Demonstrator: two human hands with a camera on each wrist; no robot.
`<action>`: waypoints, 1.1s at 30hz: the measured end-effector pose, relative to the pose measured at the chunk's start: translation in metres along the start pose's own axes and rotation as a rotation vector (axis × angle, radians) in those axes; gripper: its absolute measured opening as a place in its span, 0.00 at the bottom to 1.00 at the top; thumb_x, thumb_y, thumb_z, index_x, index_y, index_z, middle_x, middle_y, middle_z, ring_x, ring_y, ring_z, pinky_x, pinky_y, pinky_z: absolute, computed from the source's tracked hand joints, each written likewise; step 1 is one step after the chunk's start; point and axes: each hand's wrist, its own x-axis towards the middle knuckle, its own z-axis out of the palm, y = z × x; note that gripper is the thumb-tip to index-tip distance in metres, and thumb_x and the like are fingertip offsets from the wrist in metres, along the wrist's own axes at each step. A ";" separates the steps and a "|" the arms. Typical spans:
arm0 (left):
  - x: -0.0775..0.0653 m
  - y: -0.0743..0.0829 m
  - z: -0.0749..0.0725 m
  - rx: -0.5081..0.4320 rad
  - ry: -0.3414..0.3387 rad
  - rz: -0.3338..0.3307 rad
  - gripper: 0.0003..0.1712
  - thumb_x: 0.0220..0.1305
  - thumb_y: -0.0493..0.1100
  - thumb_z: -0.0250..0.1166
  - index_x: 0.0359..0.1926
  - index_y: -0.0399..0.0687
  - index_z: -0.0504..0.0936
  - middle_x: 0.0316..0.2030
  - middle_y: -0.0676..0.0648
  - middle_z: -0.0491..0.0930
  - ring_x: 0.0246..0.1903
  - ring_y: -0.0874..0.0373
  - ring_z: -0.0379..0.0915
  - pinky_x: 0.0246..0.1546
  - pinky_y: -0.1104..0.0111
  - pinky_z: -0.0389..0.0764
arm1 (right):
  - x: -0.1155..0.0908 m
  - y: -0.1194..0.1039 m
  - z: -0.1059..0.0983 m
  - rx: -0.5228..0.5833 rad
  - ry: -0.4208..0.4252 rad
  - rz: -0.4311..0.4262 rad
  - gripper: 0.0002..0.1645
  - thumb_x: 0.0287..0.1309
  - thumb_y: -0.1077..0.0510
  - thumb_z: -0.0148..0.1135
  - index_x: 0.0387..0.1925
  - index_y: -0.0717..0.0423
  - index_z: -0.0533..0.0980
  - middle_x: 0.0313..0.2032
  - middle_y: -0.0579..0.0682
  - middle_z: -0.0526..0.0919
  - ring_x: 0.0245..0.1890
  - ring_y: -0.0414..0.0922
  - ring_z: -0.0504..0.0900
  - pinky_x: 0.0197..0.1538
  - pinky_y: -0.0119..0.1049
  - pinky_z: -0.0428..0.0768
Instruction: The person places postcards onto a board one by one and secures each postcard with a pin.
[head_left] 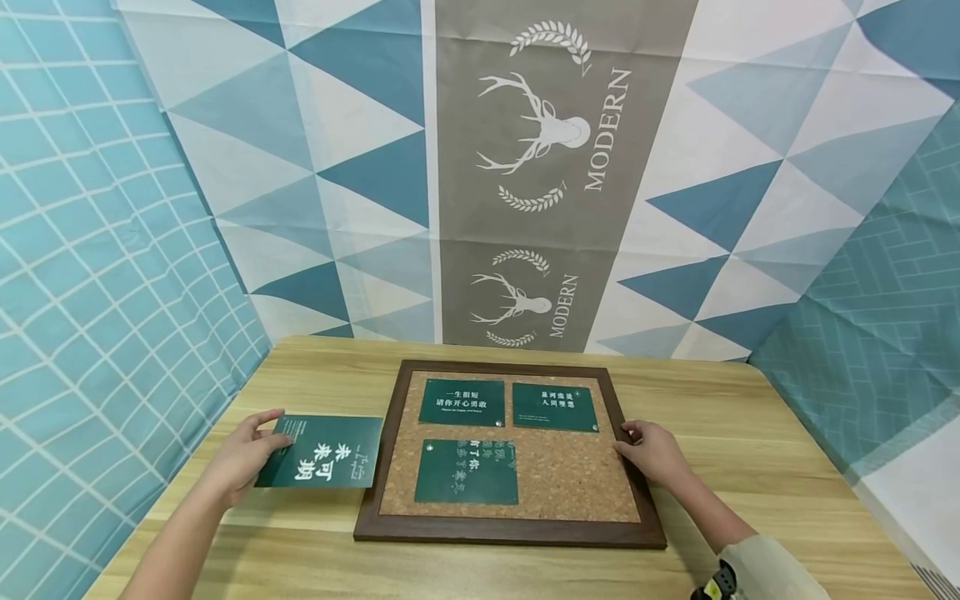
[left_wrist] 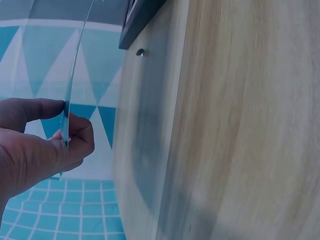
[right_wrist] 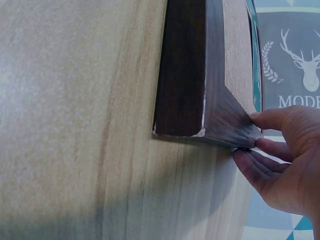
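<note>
My left hand [head_left: 243, 458] pinches a green card [head_left: 337, 450] with white lettering by its left edge. The card hangs over the table just left of the corkboard; in the left wrist view the card [left_wrist: 75, 65] shows edge-on between thumb and fingers. My right hand [head_left: 657, 451] grips the right side of the corkboard's dark wooden frame [head_left: 510, 531]; in the right wrist view fingers [right_wrist: 272, 120] lie on the frame's top and others against its outer side. Three more green cards lie on the cork: one upper left [head_left: 461, 403], one upper right [head_left: 555, 407], one lower left [head_left: 465, 472].
Small pins show at corners of the mounted cards, such as a pin [head_left: 430, 448] at lower left. A small metal pin [left_wrist: 140, 52] sits on the wooden table [head_left: 750, 433] near the frame. Patterned sheets [head_left: 360, 167] stand behind and at both sides.
</note>
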 end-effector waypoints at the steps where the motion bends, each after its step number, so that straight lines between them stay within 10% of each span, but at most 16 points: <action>1: 0.000 0.001 0.002 -0.003 -0.002 -0.001 0.37 0.71 0.41 0.48 0.71 0.32 0.40 0.48 0.34 0.68 0.34 0.62 0.73 0.33 0.68 0.79 | 0.000 0.000 0.000 0.000 0.000 -0.001 0.27 0.56 0.56 0.63 0.53 0.71 0.73 0.43 0.64 0.80 0.41 0.55 0.79 0.32 0.41 0.79; 33: 0.000 0.027 0.045 -0.230 -0.178 0.082 0.33 0.71 0.36 0.48 0.69 0.41 0.42 0.52 0.34 0.66 0.34 0.60 0.78 0.33 0.64 0.82 | -0.001 -0.001 -0.002 0.012 -0.004 -0.013 0.27 0.56 0.57 0.63 0.53 0.71 0.73 0.43 0.63 0.80 0.40 0.54 0.80 0.33 0.40 0.79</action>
